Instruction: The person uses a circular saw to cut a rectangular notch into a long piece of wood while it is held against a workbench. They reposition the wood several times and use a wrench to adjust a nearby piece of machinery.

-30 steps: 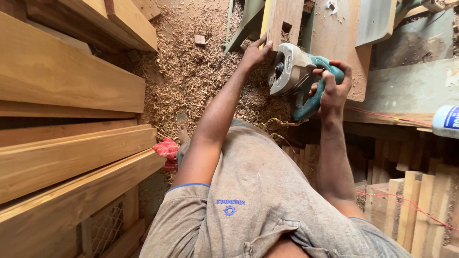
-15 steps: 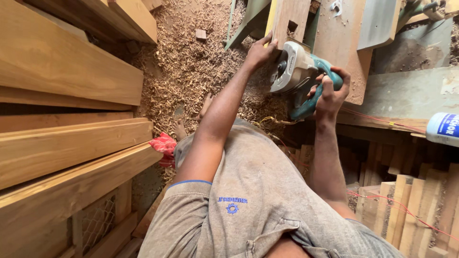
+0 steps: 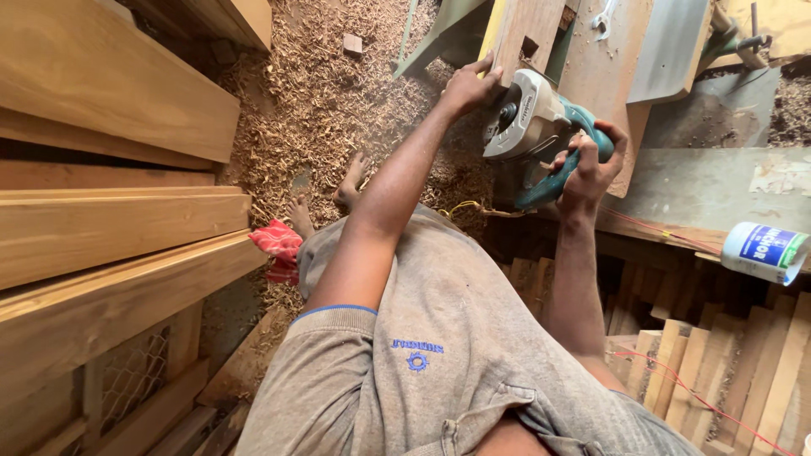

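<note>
Right hand (image 3: 589, 165) fingers grip the planer (image 3: 534, 127), hiding its handle; left hand (image 3: 467, 84) seemingly presses the board (image 3: 524, 25).

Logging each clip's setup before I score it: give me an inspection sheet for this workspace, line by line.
Surface: wooden workpiece lying on a bench, dusted with shavings.
Job's things: teal and grey power tool resting on the workpiece; a notched board beside it.
Clutter: white container with a blue label, a small wood block, a red cloth.
Hands: right hand wrapped round the power tool's handle; left hand pressed against the notched board, beside the tool's front.
Cables: a yellow cord below the tool; a thin red string along the bench.
Surroundings: stacked planks to one side, wood shavings covering the floor, upright offcuts under the bench.
</note>
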